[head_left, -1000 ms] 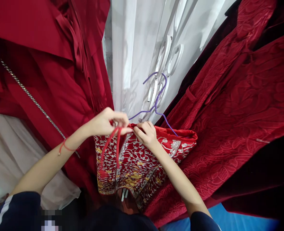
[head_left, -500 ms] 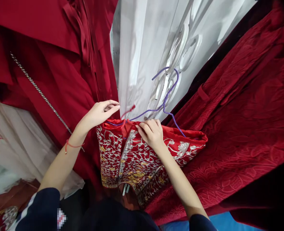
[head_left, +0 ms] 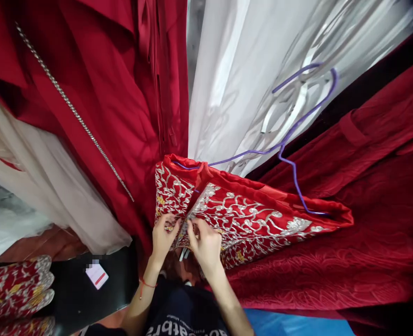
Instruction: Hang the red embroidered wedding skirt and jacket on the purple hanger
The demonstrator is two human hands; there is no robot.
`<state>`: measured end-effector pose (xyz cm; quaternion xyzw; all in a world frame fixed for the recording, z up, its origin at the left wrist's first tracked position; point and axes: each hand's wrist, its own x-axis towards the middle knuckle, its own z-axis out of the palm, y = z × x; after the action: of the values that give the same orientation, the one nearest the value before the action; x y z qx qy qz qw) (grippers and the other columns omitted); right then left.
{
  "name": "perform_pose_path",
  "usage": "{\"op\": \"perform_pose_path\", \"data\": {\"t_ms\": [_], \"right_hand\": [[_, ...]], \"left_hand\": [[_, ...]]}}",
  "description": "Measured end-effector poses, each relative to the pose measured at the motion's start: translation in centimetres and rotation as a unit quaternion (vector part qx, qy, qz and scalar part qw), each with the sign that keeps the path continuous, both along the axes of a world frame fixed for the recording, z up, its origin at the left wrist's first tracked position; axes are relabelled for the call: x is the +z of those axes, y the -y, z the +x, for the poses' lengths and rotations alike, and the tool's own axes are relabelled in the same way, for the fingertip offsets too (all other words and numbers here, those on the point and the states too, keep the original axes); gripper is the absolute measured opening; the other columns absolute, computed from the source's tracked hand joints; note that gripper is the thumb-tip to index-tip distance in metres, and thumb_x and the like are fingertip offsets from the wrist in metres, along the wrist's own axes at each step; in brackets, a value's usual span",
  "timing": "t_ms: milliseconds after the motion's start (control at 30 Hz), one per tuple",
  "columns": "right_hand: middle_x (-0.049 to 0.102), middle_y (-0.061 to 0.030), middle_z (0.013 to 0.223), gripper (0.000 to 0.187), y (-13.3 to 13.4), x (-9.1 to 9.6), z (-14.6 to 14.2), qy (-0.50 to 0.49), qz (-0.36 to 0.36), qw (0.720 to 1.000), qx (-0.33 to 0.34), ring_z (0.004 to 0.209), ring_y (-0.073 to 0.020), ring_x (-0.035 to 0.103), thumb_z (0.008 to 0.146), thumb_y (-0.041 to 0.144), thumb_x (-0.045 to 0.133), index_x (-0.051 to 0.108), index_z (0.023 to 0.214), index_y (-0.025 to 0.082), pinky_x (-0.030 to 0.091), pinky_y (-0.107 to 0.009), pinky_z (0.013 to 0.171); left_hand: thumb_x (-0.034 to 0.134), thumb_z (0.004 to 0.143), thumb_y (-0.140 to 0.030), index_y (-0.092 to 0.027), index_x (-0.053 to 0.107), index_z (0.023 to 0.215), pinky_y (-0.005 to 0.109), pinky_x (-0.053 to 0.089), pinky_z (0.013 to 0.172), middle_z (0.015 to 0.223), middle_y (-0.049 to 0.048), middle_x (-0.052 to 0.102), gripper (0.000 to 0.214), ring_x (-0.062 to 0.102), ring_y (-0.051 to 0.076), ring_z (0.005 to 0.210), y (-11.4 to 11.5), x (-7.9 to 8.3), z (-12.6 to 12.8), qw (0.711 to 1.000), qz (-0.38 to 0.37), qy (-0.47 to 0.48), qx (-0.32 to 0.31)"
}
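A red garment [head_left: 248,210] with silver and gold embroidery hangs on a purple hanger [head_left: 287,140] in front of me. Its red-lined top edge is gathered, and a slit runs down from it near the left end. Low on that slit, my left hand [head_left: 162,238] pinches the cloth at the left edge, fingers curled. My right hand [head_left: 208,240] sits just beside it, thumb and fingers closed on the silver-trimmed right edge. What exactly lies between the fingertips is too small to make out.
Dark red dresses hang on the left [head_left: 122,116] and right [head_left: 367,224]. White drapery [head_left: 224,93] with pale rings is behind the hanger. At lower left, a phone [head_left: 97,275] lies on a black surface beside another embroidered piece [head_left: 17,294]. Something blue [head_left: 297,322] shows at bottom right.
Both hands have moved down from the garment's top edge to the slit below and come close together. The view has shifted, with garment and hanger appearing larger and farther right.
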<state>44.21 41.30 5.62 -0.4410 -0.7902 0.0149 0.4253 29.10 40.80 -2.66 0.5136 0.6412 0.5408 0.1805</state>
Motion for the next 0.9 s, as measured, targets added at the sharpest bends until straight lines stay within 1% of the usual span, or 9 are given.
{"op": "perform_pose_path", "data": {"t_ms": [33, 100, 200, 367, 467, 567, 700, 767, 900], "right_hand": [[0.072, -0.0040, 0.072, 0.024, -0.1, -1.5, -0.8, 0.013, -0.062, 0.998, -0.025, 0.055, -0.0141, 0.064, 0.101, 0.032, 0.050, 0.065, 0.089, 0.018, 0.038, -0.025, 0.054], [0.074, -0.0061, 0.075, 0.035, -0.5, -3.7, -2.1, 0.041, -0.137, 0.987, -0.074, 0.054, -0.0160, 0.067, 0.102, 0.044, 0.047, 0.068, 0.095, 0.016, 0.035, -0.024, 0.052], [0.076, -0.0071, 0.075, 0.043, -1.0, -4.8, -3.1, 0.058, -0.179, 0.976, -0.110, 0.055, -0.0179, 0.068, 0.102, 0.051, 0.043, 0.069, 0.102, 0.017, 0.033, -0.024, 0.052], [0.077, -0.0043, 0.074, 0.043, -1.6, -4.2, -3.9, -0.016, -0.225, 0.964, -0.143, 0.057, -0.0175, 0.069, 0.103, 0.049, 0.040, 0.072, 0.097, 0.020, 0.036, -0.024, 0.055], [0.078, -0.0050, 0.077, 0.044, -1.6, -3.9, -4.5, -0.053, -0.232, 0.957, -0.169, 0.061, -0.0190, 0.070, 0.101, 0.053, 0.044, 0.073, 0.098, 0.020, 0.038, -0.025, 0.058], [0.078, -0.0060, 0.078, 0.043, -1.6, -3.7, -5.3, -0.054, -0.229, 0.950, -0.204, 0.060, -0.0195, 0.069, 0.099, 0.053, 0.046, 0.073, 0.099, 0.020, 0.036, -0.026, 0.057], [0.077, -0.0054, 0.077, 0.039, -1.6, -3.4, -6.3, -0.067, -0.236, 0.940, -0.238, 0.058, -0.0190, 0.068, 0.098, 0.047, 0.045, 0.072, 0.092, 0.020, 0.033, -0.027, 0.056], [0.077, -0.0049, 0.077, 0.035, -1.3, -3.1, -6.6, -0.098, -0.244, 0.934, -0.243, 0.060, -0.0192, 0.069, 0.096, 0.046, 0.047, 0.070, 0.089, 0.020, 0.034, -0.027, 0.057], [0.074, -0.0020, 0.070, 0.024, -0.3, -2.6, -6.7, -0.176, -0.274, 0.922, -0.211, 0.061, -0.0191, 0.069, 0.088, 0.041, 0.054, 0.066, 0.084, 0.021, 0.039, -0.027, 0.061]], "left_hand": [[0.062, 0.089, -0.037, -0.020, 0.062, 0.098, 0.031, 0.056, 0.080, 0.089, 0.0046, 0.071, 0.019, 0.069, 0.018, 0.083, -0.1, -0.1, 0.1, 1.000, -0.011, 0.000, -0.015], [0.059, 0.090, -0.034, -0.020, 0.063, 0.097, 0.031, 0.056, 0.083, 0.091, 0.0048, 0.072, 0.015, 0.070, 0.018, 0.086, -0.2, 0.1, 0.2, 0.999, -0.017, -0.003, -0.033], [0.055, 0.092, -0.030, -0.020, 0.062, 0.096, 0.031, 0.055, 0.083, 0.092, 0.0052, 0.072, 0.013, 0.070, 0.018, 0.086, 0.1, 0.0, 0.6, 0.999, -0.012, 0.005, -0.043], [0.054, 0.092, -0.026, -0.020, 0.062, 0.100, 0.031, 0.055, 0.085, 0.098, 0.0059, 0.073, 0.013, 0.071, 0.019, 0.091, 0.8, -0.2, 0.5, 0.994, -0.022, 0.018, -0.106], [0.054, 0.093, -0.029, -0.020, 0.063, 0.102, 0.030, 0.055, 0.086, 0.100, 0.0058, 0.073, 0.016, 0.071, 0.018, 0.093, 0.9, 0.8, -0.6, 0.991, -0.032, 0.020, -0.127], [0.055, 0.092, -0.031, -0.021, 0.064, 0.101, 0.029, 0.056, 0.083, 0.098, 0.0051, 0.074, 0.016, 0.071, 0.017, 0.090, 1.1, 1.8, -1.7, 0.989, -0.047, 0.003, -0.138], [0.054, 0.091, -0.026, -0.021, 0.063, 0.100, 0.026, 0.056, 0.078, 0.094, 0.0039, 0.074, 0.013, 0.071, 0.016, 0.086, 1.5, 2.2, -2.5, 0.984, -0.053, -0.026, -0.166], [0.054, 0.090, -0.025, -0.021, 0.062, 0.101, 0.026, 0.055, 0.078, 0.093, 0.0036, 0.073, 0.014, 0.071, 0.016, 0.085, 1.6, 2.0, -2.8, 0.984, -0.047, -0.038, -0.167], [0.059, 0.088, -0.024, -0.022, 0.062, 0.100, 0.025, 0.053, 0.075, 0.088, 0.0025, 0.071, 0.013, 0.069, 0.016, 0.080, 1.5, 1.9, -2.7, 0.987, -0.038, -0.083, -0.135]]}}
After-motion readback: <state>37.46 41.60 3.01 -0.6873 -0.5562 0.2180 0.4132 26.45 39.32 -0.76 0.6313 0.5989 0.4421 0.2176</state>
